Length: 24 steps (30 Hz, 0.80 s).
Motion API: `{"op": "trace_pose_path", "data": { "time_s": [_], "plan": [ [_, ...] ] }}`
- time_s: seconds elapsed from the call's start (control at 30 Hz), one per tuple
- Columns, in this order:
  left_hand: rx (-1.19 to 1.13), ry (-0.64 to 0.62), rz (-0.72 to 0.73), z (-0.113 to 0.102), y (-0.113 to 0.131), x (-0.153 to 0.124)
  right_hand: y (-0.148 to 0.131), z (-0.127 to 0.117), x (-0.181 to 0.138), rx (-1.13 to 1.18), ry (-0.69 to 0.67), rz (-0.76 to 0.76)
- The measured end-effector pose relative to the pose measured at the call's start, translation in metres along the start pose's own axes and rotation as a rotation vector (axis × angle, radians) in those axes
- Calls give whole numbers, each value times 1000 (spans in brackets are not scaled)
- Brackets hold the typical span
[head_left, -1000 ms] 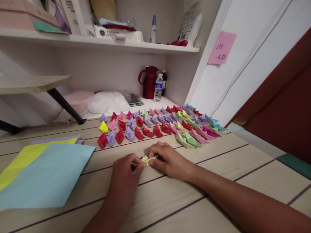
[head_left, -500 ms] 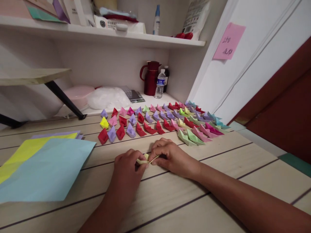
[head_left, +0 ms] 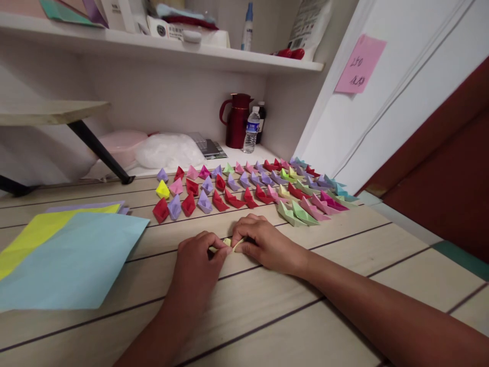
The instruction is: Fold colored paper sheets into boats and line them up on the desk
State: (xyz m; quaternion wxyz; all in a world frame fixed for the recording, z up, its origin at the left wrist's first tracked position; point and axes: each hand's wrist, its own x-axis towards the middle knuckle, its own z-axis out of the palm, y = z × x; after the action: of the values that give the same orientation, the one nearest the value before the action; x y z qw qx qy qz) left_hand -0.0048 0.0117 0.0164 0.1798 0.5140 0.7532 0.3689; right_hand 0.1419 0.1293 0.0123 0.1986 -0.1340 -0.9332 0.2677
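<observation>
A small pale-yellow folded paper boat [head_left: 226, 241] is pinched between my two hands, low over the wooden table [head_left: 267, 316]. My left hand [head_left: 200, 255] grips its left end with thumb and forefinger. On the other end, the fingers of my right hand [head_left: 263, 242] are closed. Most of the boat is hidden behind my fingers. Just beyond my hands, several rows of folded paper boats stand in many colours, among them a red boat [head_left: 188, 205], a purple boat [head_left: 205, 202] and a light-green boat [head_left: 304, 213].
To the left lie loose sheets, a light-blue sheet [head_left: 84, 260] over a yellow sheet [head_left: 23, 244]. A dark red jug [head_left: 237, 122] and a water bottle [head_left: 251, 131] stand in the shelf behind. A small raised stand [head_left: 99, 150] rests at the table's left rear.
Both hands stay on the pale-yellow paper, with only slight finger shifts; its right edge shows less between my fingers. The whole view has shifted a little.
</observation>
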Motion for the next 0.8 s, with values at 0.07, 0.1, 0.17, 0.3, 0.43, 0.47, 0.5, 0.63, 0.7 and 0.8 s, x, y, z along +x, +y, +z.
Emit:
{"op": "trace_pose_path", "data": {
  "time_s": [0.07,0.1,0.17,0.3,0.43,0.47,0.5,0.63,0.7,0.8],
  "plan": [
    [-1,8,-10,0,0,0,-1,0,0,7,8,7],
    [-1,13,-16,0,0,0,-2,0,0,9,15,16],
    [-3,21,-29,0,0,-1,-3,0,0,19,40,51],
    [-12,28,-56,0,2,-1,-5,0,1,192,101,143],
    [-20,36,-79,1,4,-1,-5,2,2,469,100,185],
    [-26,38,-82,1,4,-1,-5,3,2,501,100,187],
    [-34,39,-85,1,3,-1,-5,3,2,517,101,190],
    [-89,71,-88,3,0,0,-2,4,2,555,89,202],
    [-137,92,-92,4,-1,0,-1,4,2,579,76,210],
    [-206,95,-111,3,-1,0,0,2,2,602,41,226]
  ]
}}
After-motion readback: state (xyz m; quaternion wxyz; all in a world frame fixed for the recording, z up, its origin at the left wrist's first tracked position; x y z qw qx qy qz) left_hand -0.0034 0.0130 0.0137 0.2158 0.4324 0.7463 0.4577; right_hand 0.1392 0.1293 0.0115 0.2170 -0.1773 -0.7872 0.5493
